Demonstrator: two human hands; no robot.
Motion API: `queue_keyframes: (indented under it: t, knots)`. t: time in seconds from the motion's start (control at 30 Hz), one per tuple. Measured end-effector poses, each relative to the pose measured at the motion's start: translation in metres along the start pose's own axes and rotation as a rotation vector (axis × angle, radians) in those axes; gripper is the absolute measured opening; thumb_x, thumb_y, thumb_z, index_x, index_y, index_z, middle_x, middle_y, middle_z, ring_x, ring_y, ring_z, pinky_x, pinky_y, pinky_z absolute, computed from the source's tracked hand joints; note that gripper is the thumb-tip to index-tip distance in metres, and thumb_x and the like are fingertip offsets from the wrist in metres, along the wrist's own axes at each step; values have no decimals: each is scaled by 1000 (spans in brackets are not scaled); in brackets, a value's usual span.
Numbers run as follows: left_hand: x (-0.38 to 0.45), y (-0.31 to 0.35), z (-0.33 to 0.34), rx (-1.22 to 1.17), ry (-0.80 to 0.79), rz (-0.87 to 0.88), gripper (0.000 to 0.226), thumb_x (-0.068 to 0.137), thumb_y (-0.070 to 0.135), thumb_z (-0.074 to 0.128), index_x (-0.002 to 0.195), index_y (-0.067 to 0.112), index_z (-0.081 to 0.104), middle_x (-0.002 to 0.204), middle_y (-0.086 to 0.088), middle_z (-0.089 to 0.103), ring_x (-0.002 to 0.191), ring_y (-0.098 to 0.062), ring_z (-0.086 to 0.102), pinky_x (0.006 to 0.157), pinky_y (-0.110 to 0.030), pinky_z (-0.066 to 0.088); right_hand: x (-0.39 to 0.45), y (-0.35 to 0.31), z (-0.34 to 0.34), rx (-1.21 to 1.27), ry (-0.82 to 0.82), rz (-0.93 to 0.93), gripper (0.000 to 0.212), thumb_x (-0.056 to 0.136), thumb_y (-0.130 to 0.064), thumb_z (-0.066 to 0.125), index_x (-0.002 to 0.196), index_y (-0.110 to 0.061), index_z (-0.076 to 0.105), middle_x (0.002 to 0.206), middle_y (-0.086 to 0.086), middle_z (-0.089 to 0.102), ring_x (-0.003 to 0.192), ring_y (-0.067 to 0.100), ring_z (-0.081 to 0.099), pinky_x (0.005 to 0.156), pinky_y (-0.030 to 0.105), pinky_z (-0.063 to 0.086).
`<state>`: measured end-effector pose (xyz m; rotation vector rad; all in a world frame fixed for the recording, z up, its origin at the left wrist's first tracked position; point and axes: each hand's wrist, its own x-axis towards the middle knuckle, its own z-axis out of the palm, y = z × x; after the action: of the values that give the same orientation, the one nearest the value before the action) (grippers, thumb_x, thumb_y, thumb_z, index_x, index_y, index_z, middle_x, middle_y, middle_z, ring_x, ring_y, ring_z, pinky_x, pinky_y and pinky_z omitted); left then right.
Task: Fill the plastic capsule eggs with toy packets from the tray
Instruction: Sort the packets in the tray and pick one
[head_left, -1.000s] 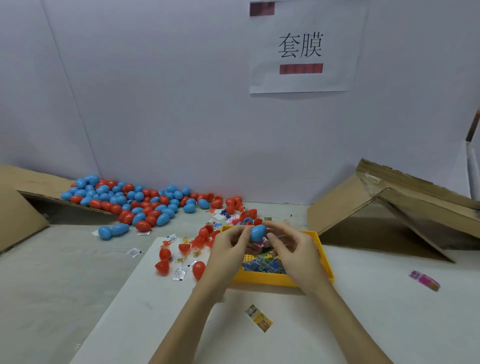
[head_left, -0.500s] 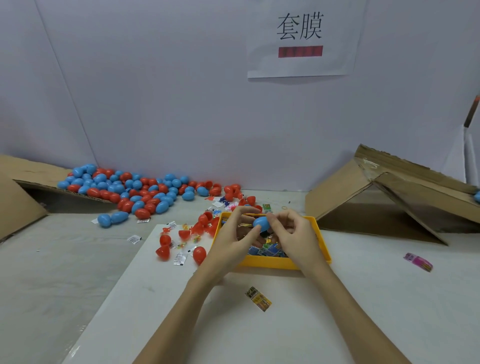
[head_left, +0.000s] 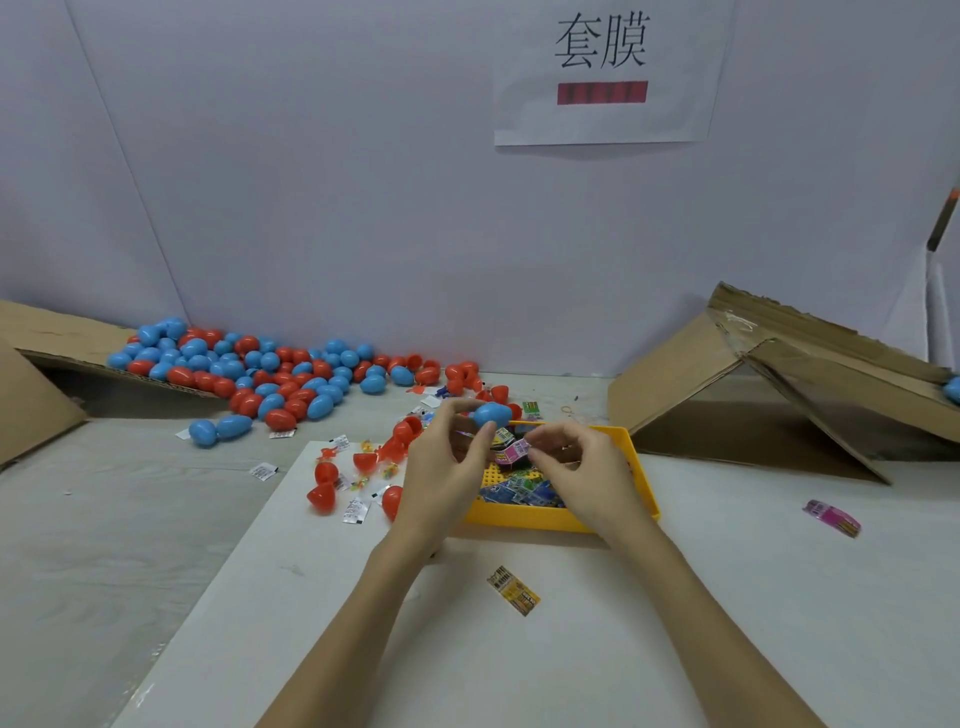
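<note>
Head view: left hand (head_left: 445, 467) pinches a blue capsule egg half (head_left: 492, 414) between thumb and forefinger, above the far left corner of the yellow tray (head_left: 644, 483). Its long axis lies nearly level, running left to right, the rounded end toward the right; whether the open end faces the palm is hidden by the fingers. Right hand (head_left: 582, 470) grips a small pink toy packet (head_left: 511, 451) with curled fingertips, just below and beside the egg half, the packet's long side slanting up to the right. Loose packets (head_left: 519, 491) fill the tray, partly covered by both hands, their print too small to read. Red egg halves (head_left: 324, 486) lie on the white board by the tray's left edge. A heap of blue and red eggs (head_left: 249, 371) spreads along the tabletop's far left edge, spilling from a cardboard flap (head_left: 47, 332). A yellow packet (head_left: 513, 591) lies near the tray's front edge, a pink packet (head_left: 831, 518) well apart toward the right edge. A cardboard box (head_left: 779, 374) is cut off at right.
</note>
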<state>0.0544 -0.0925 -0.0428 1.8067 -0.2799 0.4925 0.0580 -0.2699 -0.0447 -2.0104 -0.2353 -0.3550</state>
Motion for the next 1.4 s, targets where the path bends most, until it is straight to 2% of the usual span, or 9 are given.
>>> queue_keyframes:
  t: [0.07, 0.2, 0.47, 0.7, 0.83, 0.97, 1.17, 1.3, 1.4]
  knots:
    - [2, -3, -2, 29, 76, -10, 22, 101, 21, 63, 121, 28, 57, 100, 6, 71, 85, -10, 71, 75, -22, 59, 0, 0, 4, -180, -92, 11, 8, 90, -26, 79, 98, -24, 79, 92, -12, 74, 86, 3, 68, 70, 13, 54]
    - [3, -9, -2, 47, 105, -36, 22, 101, 21, 63, 122, 27, 57, 101, 4, 71, 88, -12, 71, 77, -26, 61, 7, -4, 8, -311, -209, 85, 25, 79, -40, 87, 97, -25, 80, 87, -11, 73, 79, 3, 65, 60, 12, 46]
    - [3, -9, -2, 61, 63, -60, 22, 101, 24, 63, 118, 34, 55, 96, 11, 69, 84, -10, 71, 76, -30, 62, 13, -5, 7, -342, -310, 132, 13, 89, -27, 80, 101, -20, 79, 87, -5, 72, 80, 8, 64, 63, 17, 49]
    - [4, -8, -4, 63, 60, -72, 22, 100, 24, 63, 119, 32, 55, 101, 8, 70, 86, -10, 71, 76, -28, 62, 6, -2, 4, -179, -155, 72, 15, 98, -21, 70, 111, -18, 76, 91, 0, 71, 77, 6, 59, 62, 12, 47]
    - [4, -4, -4, 38, 48, -81, 21, 101, 27, 63, 120, 32, 55, 104, 6, 69, 92, -14, 71, 80, -33, 62, 4, 0, 0, 3, -20, 73, 13, 97, -28, 71, 102, -20, 79, 90, -1, 75, 91, 12, 69, 81, 27, 58]
    - [3, 0, -2, 52, 28, -76, 18, 101, 32, 62, 117, 32, 57, 102, 14, 67, 93, -12, 69, 79, -34, 62, 6, 5, -3, 165, 52, 143, 13, 98, -26, 71, 96, -16, 80, 85, -3, 77, 87, 12, 71, 79, 29, 57]
    - [1, 5, -3, 44, -8, -49, 14, 99, 33, 65, 111, 36, 60, 102, 18, 67, 93, -7, 67, 75, -23, 59, 6, 5, 0, 170, 110, 108, 16, 96, -28, 72, 100, -15, 80, 93, -5, 78, 93, 11, 71, 83, 29, 57]
    - [0, 12, -5, -83, -126, -68, 15, 99, 32, 65, 113, 33, 64, 110, 8, 69, 96, -10, 69, 78, -24, 59, 6, 3, 0, 162, 151, 88, 16, 93, -26, 76, 100, -14, 81, 110, -7, 74, 108, 6, 64, 91, 27, 52]
    - [-1, 17, -6, -154, -320, -114, 23, 100, 30, 63, 121, 20, 67, 115, 3, 70, 100, -13, 71, 82, -25, 59, 3, 2, -1, 209, 128, 89, 14, 94, -23, 74, 105, -15, 80, 98, -3, 76, 98, 13, 69, 87, 31, 58]
